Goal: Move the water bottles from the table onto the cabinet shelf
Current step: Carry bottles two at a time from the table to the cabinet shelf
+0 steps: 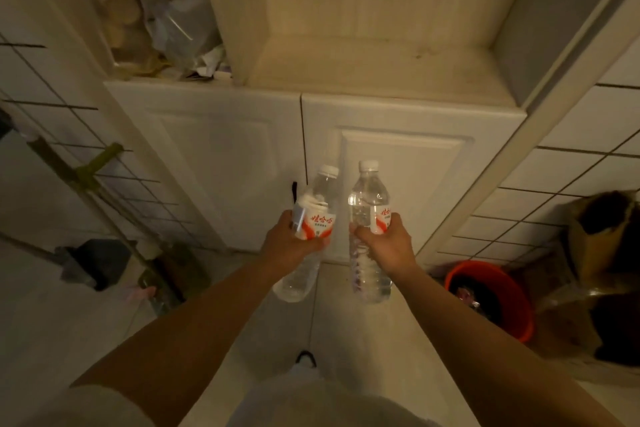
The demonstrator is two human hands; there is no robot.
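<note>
Your left hand (289,243) wraps its fingers around the left bottle (311,218); your right hand (388,243) clasps the right bottle (369,204). Both are clear ribbed plastic with white caps and red-and-white labels, held before the closed cabinet doors (225,149), below the bare shelf (374,66). Your palms hide each bottle's middle. Dim clutter fills the left compartment (166,28).

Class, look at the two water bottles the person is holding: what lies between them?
Nothing held lies between the left bottle and the right bottle; the head view shows only the closed white cabinet door and pale floor behind the gap.
</note>
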